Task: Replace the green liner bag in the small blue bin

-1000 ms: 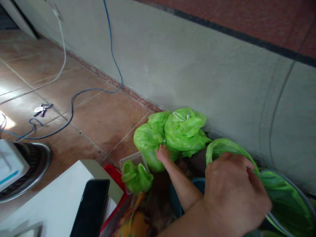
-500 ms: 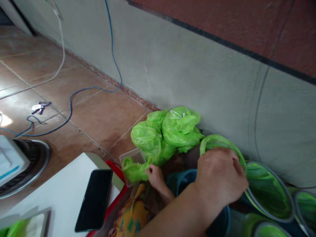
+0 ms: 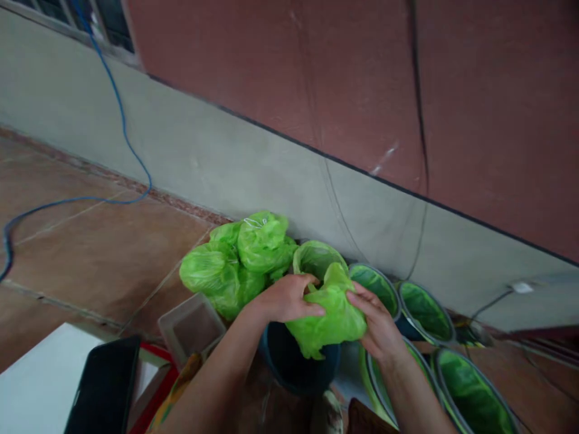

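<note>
Held bag [image 3: 332, 322]: thin, crinkled plastic film. Tied bags [image 3: 210, 270]: similar film, wrinkled, with slight sheen. Tub [image 3: 190, 328]: smooth, translucent plastic. Bucket [image 3: 294, 367]: smooth plastic. Phone [image 3: 106, 386]: glossy, glass-like face. Wall [image 3: 253, 160]: matt paint. Floor [image 3: 122, 247]: tile, mostly dull.

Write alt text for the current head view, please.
A person's left hand and right hand hold a crumpled green plastic bag above a dark blue bucket. Bulging green bags lie near the wall to the left; green-lined bins stand to the right.
</note>
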The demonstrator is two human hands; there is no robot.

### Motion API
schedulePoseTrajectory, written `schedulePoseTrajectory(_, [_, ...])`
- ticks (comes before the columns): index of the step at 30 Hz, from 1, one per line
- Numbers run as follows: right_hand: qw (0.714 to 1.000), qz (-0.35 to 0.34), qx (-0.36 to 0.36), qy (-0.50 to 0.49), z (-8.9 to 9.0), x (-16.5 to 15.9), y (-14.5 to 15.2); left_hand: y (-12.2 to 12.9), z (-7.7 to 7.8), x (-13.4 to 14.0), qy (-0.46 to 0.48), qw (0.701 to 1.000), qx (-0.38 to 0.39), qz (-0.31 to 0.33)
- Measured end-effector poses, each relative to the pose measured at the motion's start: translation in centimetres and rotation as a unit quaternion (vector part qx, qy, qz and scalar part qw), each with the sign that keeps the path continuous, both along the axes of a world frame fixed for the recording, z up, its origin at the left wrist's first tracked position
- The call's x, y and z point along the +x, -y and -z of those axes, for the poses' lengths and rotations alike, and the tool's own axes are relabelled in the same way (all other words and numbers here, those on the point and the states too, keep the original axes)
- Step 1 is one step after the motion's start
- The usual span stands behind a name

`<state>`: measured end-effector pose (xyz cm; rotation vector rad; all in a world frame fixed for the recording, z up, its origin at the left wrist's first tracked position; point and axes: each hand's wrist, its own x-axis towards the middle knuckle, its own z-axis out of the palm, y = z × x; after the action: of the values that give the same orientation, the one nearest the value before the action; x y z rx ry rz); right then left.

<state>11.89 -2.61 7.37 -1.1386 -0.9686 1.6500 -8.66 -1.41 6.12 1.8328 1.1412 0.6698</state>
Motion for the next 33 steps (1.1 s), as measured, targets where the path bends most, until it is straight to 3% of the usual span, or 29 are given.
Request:
schedulePoseTrajectory(3, [1.000, 0.022, 0.015, -0.017, -0.3, 2.4, 1.2, 0.9, 0.4, 2.0, -0.076, 0.997, 0.008, 0.018])
schedulePoseTrajectory(7, [0.992, 0.109, 0.047, -0.048, 1.3, 5.8, 2.2, 1.7, 0.8, 3.5, -0.172, 0.982, 0.039, -0.069])
schedulePoseTrajectory(12, [0.966, 0.234, 0.074, -0.075, 2.9, 11.1, 3.2, 1.7, 1.0, 4.8, -0.209, 0.967, 0.069, -0.128])
schedulePoseTrajectory(16, [0.930, 0.360, 0.078, 0.005, 3.3, 13.8, 4.1, 1.4, 1.2, 6.3, -0.193, 0.961, 0.099, -0.169])
schedulePoseTrajectory(18, [0.917, 0.382, 0.082, 0.079, 3.6, 14.0, 4.6, 1.4, 1.4, 7.2, -0.152, 0.968, 0.139, -0.145])
schedulePoseTrajectory(20, [0.925, 0.343, 0.088, 0.134, 3.9, 13.5, 5.2, 1.7, 1.6, 8.1, -0.114, 0.975, 0.168, -0.092])
schedulePoseTrajectory(22, [0.951, 0.249, 0.082, 0.161, 4.2, 12.8, 5.6, 2.2, 1.8, 9.0, -0.096, 0.976, 0.187, -0.052])
schedulePoseTrajectory(24, [0.975, 0.129, 0.062, 0.170, 4.4, 12.0, 6.0, 2.8, 1.9, 9.6, -0.096, 0.972, 0.212, -0.040])
schedulePoseTrajectory(27, [0.988, -0.007, 0.055, 0.147, 4.4, 11.2, 6.5, 3.1, 2.1, 10.1, -0.125, 0.963, 0.235, -0.047])
schedulePoseTrajectory(31, [0.989, -0.069, 0.076, 0.106, 4.3, 10.4, 6.4, 2.9, 2.4, 10.1, -0.169, 0.955, 0.233, -0.070])
schedulePoseTrajectory(33, [0.991, -0.024, 0.075, 0.108, 4.4, 10.3, 5.9, 2.8, 2.5, 10.0, -0.177, 0.958, 0.216, -0.068])
